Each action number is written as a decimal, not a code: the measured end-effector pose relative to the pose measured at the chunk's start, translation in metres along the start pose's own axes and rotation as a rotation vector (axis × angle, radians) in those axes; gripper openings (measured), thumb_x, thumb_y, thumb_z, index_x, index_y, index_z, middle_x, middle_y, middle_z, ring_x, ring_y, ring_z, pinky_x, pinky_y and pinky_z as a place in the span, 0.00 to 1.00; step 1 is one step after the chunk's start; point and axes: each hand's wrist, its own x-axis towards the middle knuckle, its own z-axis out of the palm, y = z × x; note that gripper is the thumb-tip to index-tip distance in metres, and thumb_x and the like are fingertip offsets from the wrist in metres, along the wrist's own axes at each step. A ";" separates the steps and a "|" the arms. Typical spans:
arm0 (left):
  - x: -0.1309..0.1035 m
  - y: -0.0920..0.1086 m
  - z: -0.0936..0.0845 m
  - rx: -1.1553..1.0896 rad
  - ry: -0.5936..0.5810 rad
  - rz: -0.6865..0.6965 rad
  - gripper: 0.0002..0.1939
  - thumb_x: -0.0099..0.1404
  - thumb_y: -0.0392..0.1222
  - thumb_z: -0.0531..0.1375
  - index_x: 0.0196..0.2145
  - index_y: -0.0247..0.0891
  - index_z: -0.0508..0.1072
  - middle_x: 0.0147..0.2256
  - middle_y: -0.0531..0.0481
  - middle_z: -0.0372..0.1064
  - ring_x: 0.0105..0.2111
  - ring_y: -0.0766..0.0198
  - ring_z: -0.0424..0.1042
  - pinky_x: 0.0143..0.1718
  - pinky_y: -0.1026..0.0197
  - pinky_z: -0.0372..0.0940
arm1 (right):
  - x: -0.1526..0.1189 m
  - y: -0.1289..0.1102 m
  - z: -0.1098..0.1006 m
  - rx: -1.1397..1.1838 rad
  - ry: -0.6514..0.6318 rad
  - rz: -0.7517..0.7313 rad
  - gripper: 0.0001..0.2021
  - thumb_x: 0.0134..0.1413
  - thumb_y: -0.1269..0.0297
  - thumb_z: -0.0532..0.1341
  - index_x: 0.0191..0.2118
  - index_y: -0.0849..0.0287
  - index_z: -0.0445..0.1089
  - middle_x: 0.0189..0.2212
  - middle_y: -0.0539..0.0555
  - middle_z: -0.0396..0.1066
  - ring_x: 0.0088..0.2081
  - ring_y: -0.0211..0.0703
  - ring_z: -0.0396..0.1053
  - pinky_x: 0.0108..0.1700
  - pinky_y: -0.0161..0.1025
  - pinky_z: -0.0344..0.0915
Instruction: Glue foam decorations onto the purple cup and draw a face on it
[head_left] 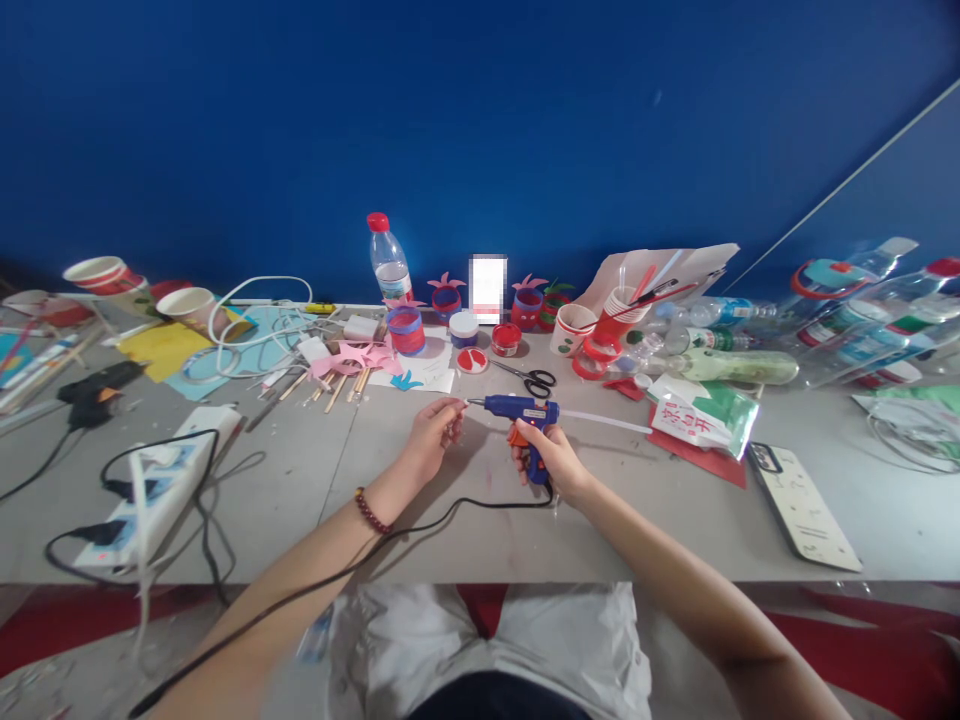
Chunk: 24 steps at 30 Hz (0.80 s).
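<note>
My right hand (556, 458) grips a blue hot glue gun (517, 406) by its handle, fingers near the orange trigger. The nozzle points left, and a long whitish glue stick (607, 422) sticks out of the back. My left hand (433, 438) is closed just at the nozzle tip, fingertips pressed together; whatever is between them is too small to make out. From the gun's handle a black cord (469, 502) runs left across my left forearm. Beyond the gun lie black-handled scissors (538, 382) and a red-and-white disc (472, 361).
On the left are a white power strip (161, 490), a black glue gun (97, 395), wooden sticks (337, 388) and pink paper cutouts (356, 355). Painted rings, a bottle (390, 265) and paper cups (574, 328) line the back. A phone (806, 510) and several plastic bottles lie right.
</note>
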 end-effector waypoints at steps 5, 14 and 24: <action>-0.002 0.002 0.001 -0.008 -0.014 -0.013 0.14 0.43 0.45 0.70 0.25 0.36 0.72 0.20 0.58 0.62 0.20 0.75 0.59 0.22 0.68 0.54 | 0.001 0.001 -0.001 -0.027 0.013 0.003 0.25 0.43 0.41 0.68 0.29 0.62 0.70 0.19 0.49 0.66 0.18 0.35 0.65 0.16 0.33 0.65; 0.000 0.001 -0.001 -0.008 -0.046 -0.013 0.15 0.46 0.47 0.71 0.25 0.36 0.72 0.22 0.57 0.62 0.21 0.74 0.59 0.22 0.69 0.55 | 0.000 -0.001 0.002 -0.063 0.059 -0.009 0.24 0.42 0.42 0.68 0.28 0.61 0.69 0.19 0.49 0.64 0.18 0.35 0.64 0.16 0.33 0.66; 0.001 0.000 -0.003 -0.025 -0.075 -0.027 0.16 0.48 0.47 0.71 0.23 0.35 0.70 0.21 0.57 0.60 0.21 0.75 0.58 0.24 0.70 0.56 | 0.000 -0.001 0.004 -0.145 0.098 -0.026 0.22 0.41 0.44 0.69 0.27 0.61 0.69 0.18 0.48 0.64 0.18 0.34 0.63 0.16 0.33 0.67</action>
